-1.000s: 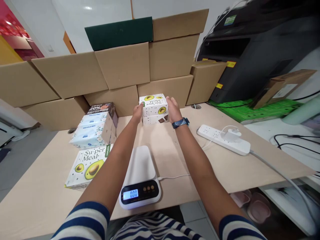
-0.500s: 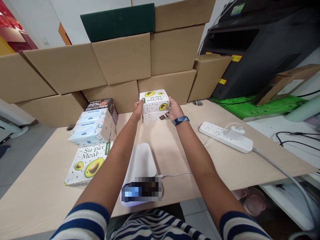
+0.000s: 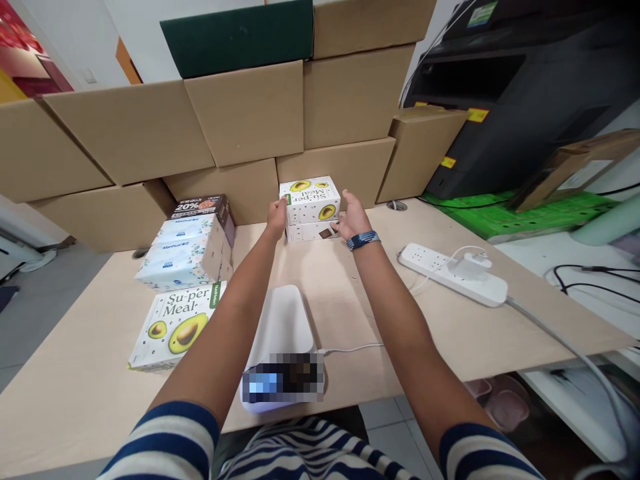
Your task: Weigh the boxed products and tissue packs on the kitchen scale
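Note:
At the back of the table, a white Su-per Meal box [image 3: 314,212] with avocado pictures rests on a second white box [image 3: 306,232]. My left hand [image 3: 277,217] holds the upper box's left side, its thumb over the front corner and its other fingers partly hidden. On the other side, my right hand [image 3: 354,217] has its fingers spread, with a gap between the upper fingers and the box. Its lower fingertips are close to the lower box's right end; whether they touch I cannot tell.
Another Su-per Meal box [image 3: 175,327], tissue packs [image 3: 175,260] and a dark box [image 3: 200,207] line the left. A white device [image 3: 283,320] with a blurred screen lies in front of me. A power strip [image 3: 453,275] sits right; cardboard boxes [image 3: 245,113] wall the back.
My right hand has come off the upper box's right side and opened, its fingers spreading away to the right. My left hand and the two stacked boxes stay in place.

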### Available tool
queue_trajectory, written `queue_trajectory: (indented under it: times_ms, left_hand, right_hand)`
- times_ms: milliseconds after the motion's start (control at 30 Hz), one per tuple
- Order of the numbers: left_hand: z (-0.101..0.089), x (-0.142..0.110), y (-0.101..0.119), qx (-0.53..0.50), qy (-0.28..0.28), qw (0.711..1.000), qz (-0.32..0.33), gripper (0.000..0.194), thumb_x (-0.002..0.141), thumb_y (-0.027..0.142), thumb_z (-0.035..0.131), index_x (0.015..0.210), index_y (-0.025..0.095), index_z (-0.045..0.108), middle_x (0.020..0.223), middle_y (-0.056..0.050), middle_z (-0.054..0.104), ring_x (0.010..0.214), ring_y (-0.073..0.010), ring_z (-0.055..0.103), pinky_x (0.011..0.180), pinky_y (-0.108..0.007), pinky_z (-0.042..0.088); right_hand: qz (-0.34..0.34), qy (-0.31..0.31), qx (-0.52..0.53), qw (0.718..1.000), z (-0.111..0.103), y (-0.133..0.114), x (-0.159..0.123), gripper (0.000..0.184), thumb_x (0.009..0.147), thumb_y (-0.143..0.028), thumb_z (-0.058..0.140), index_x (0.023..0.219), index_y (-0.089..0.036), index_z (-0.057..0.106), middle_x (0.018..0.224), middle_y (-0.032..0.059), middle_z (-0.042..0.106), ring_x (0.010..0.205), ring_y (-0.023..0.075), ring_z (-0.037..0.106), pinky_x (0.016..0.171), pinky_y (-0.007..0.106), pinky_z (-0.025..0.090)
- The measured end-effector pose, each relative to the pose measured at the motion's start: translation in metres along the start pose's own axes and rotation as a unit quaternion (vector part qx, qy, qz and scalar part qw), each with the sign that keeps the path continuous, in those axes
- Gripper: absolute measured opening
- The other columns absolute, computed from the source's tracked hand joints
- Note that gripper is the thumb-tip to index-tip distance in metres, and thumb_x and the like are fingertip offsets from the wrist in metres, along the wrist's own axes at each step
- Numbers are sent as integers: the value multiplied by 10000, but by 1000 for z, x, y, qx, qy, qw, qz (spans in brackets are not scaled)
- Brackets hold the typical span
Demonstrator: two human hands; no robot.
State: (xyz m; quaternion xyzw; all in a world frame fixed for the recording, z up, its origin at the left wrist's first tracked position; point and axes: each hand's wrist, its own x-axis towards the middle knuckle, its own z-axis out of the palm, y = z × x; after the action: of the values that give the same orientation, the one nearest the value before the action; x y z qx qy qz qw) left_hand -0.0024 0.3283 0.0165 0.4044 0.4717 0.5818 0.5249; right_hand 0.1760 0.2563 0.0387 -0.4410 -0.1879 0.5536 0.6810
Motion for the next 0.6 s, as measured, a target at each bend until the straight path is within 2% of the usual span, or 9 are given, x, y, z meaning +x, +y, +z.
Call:
queue_trajectory:
  times_ms: [133,233,400,500,600]
  left_hand:
    - [-1,-1,2,30,33,999,6,333,991,484,746,837,232,593,753,-14,696,921,-221,724,859,-307,534]
    - [-1,-1,3,45,43,998,7,295,1023,454,698,860,226,604,800,-26,720,974,-229,730,918,-333,543]
    - [-2,0,3,56,46,997,3,301,1016,488,699,893,224,623,870,-47,753,1028,-250,737,973,-375,552]
    - [-3,1,2,56,50,997,1,300,1019,489,692,900,222,626,900,-55,757,1071,-262,740,1022,-397,541]
    - [-4,3,1,51,51,997,0,286,1035,485,660,924,224,627,932,-58,765,1124,-269,738,1064,-406,531]
  right_hand:
    - [22,-1,7,1000,0,-4,-3,278,971,-537,603,1061,-289,688,1107,55,779,1315,267,689,1262,613,464]
    - [38,15,13,999,-2,-6,-3,279,948,-529,618,1070,-282,663,1203,74,741,1334,254,668,1230,594,507]
    - [57,46,22,997,-4,-9,-5,279,947,-507,597,1101,-281,652,1317,83,688,1384,235,632,1236,597,503]
    - [73,59,28,995,-4,-13,-9,314,955,-498,582,1169,-280,655,1348,93,667,1378,232,636,1198,565,545]
    - [94,64,36,993,-4,-17,-13,418,966,-503,548,1317,-289,621,1441,109,631,1358,241,656,1141,532,593]
